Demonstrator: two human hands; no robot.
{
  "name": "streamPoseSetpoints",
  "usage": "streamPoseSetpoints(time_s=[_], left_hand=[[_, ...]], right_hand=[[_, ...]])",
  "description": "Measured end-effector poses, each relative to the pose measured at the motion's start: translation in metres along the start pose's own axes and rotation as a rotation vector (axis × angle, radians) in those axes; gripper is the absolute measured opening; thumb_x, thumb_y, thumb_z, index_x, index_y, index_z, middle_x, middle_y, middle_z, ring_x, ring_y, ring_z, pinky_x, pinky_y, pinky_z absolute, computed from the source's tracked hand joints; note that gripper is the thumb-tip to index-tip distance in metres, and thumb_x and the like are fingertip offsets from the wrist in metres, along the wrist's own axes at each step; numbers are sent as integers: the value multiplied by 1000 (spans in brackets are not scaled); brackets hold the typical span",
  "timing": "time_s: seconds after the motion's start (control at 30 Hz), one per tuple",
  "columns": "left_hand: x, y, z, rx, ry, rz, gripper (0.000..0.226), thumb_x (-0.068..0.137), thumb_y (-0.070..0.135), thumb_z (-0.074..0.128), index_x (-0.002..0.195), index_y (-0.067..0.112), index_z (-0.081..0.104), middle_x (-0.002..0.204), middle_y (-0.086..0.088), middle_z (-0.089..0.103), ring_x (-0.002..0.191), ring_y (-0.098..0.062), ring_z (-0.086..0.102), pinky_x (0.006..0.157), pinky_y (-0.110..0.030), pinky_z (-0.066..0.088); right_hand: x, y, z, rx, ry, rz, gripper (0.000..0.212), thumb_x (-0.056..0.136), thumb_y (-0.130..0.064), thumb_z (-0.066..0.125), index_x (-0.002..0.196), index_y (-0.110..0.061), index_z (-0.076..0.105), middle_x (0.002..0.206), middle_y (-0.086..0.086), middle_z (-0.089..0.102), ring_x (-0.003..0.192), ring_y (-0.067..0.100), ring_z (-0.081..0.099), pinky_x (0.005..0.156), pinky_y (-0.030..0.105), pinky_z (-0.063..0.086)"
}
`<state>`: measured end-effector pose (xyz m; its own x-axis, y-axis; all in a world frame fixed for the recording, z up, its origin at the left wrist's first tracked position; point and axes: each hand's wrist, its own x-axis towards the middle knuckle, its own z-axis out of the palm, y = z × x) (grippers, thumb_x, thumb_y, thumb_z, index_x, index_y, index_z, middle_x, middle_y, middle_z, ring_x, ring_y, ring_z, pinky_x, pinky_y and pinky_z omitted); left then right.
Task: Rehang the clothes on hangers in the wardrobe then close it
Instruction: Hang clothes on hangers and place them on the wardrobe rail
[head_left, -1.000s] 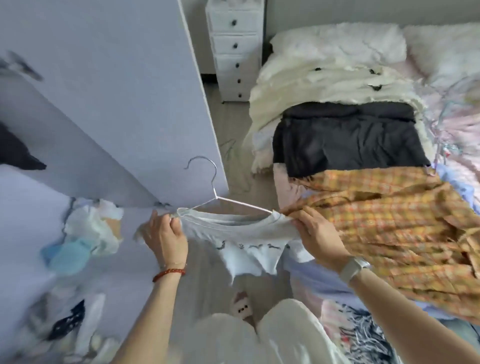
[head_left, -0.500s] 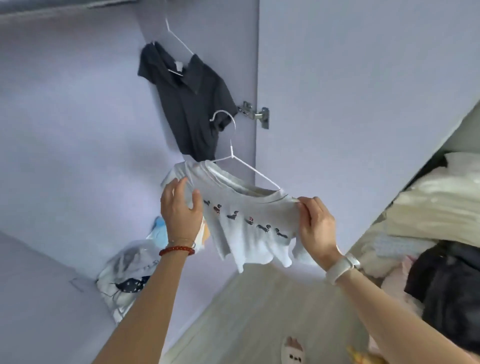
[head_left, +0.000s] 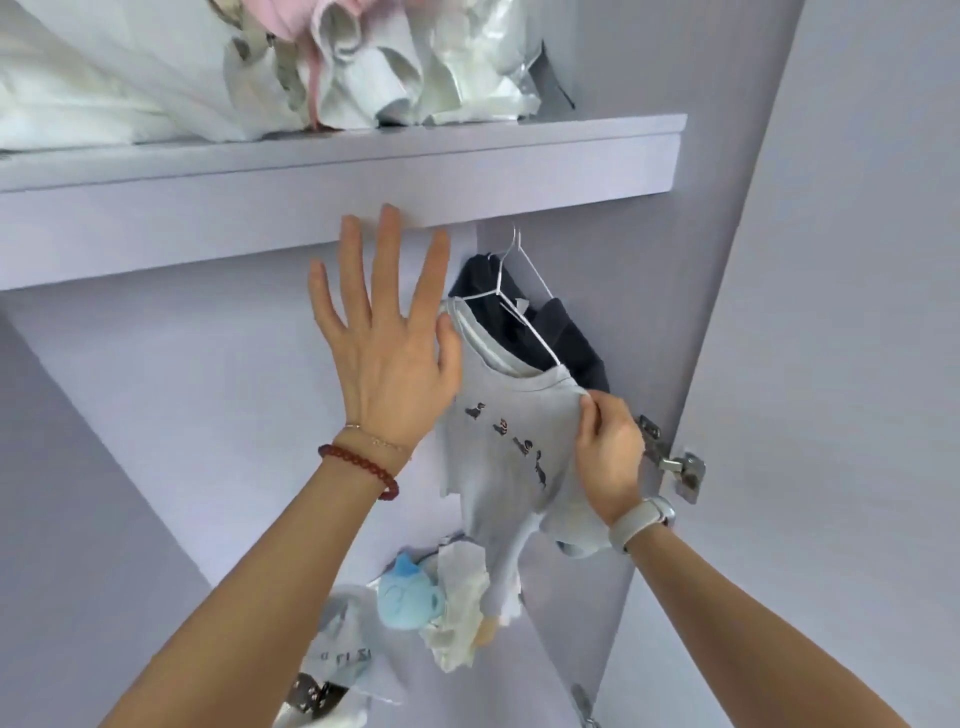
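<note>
A small grey t-shirt with a row of dark prints hangs on a white wire hanger under the wardrobe shelf. The hanger's hook goes up behind the shelf's edge, so the rail is hidden. Behind it hangs a dark shirt on its own hanger. My right hand pinches the grey shirt's right shoulder. My left hand is spread flat with straight fingers, its thumb side touching the shirt's left shoulder.
The lilac wardrobe door stands open at the right, with a metal hinge beside my right wrist. Folded white and pink textiles fill the top shelf. Low in the wardrobe lie a blue soft toy and crumpled white cloth.
The view swung from the bed up into the wardrobe. The grey shirt on its hanger went up beside the dark shirt. My left hand let go of the shirt's shoulder and spread flat.
</note>
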<state>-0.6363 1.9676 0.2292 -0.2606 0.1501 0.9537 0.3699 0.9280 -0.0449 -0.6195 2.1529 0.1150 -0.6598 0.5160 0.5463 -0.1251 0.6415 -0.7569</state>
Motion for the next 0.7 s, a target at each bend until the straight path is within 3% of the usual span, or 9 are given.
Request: streamPoseSetpoints(time_s=[0.1, 0.23, 0.43, 0.7], left_hand=[[16, 1, 18, 119, -30, -40, 64, 79, 20, 54, 141, 20, 36, 148, -19, 29, 137, -38, 15, 109, -57, 4], [15, -7, 31, 288, 41, -18, 65, 79, 23, 56, 140, 27, 36, 147, -10, 28, 138, -31, 16, 109, -54, 7], [16, -9, 36, 305, 88, 11, 69, 76, 22, 58, 140, 27, 35, 145, -4, 18, 135, -33, 17, 109, -53, 5], [15, -3, 31, 306, 43, -21, 74, 74, 18, 59, 142, 28, 32, 148, -8, 28, 137, -32, 20, 110, -53, 7]], right_hand=[[39, -9, 25, 63, 19, 14, 25, 96, -14, 42, 100, -2, 63, 102, 15, 65, 94, 30, 59, 79, 25, 36], [77, -25, 55, 114, 36, 13, 24, 94, -10, 43, 96, 1, 64, 97, 18, 65, 90, 33, 59, 68, 21, 30], [86, -21, 79, 56, -53, 201, 27, 95, -14, 37, 93, 2, 58, 100, 21, 58, 85, 38, 57, 61, 30, 32], [73, -16, 57, 30, -119, 134, 27, 96, -15, 40, 108, 1, 59, 104, 22, 57, 88, 39, 55, 66, 30, 33]])
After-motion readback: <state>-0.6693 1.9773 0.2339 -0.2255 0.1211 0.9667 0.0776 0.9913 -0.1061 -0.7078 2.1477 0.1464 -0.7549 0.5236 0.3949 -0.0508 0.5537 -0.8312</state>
